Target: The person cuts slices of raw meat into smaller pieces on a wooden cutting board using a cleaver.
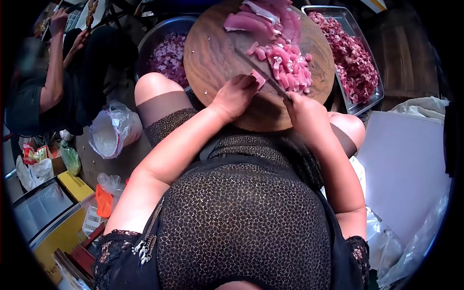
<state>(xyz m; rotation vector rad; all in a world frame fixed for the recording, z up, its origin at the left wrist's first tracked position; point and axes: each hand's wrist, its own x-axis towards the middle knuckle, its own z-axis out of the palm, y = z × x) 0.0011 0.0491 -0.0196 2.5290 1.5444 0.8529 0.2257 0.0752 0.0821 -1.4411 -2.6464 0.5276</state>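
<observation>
A round wooden chopping board [208, 43] stands in front of my knees. My right hand [307, 113] is closed round the handle of a knife [263, 73], whose blade slants up and left across the board. Close to the blade, my left hand [237, 95] presses its bent fingers on a small piece of pink meat [259, 79]. Just right of the blade lies a heap of cut meat pieces [290, 65]. Longer meat strips [251, 23] rest at the board's far side.
A metal bowl [145, 41] of diced meat stands left of the board, a metal tray [379, 94] of chopped meat right of it. A bag-lined bucket [113, 130] sits by my left knee. Another person [50, 96] sits at the upper left. A pale grey panel [406, 164] lies at right.
</observation>
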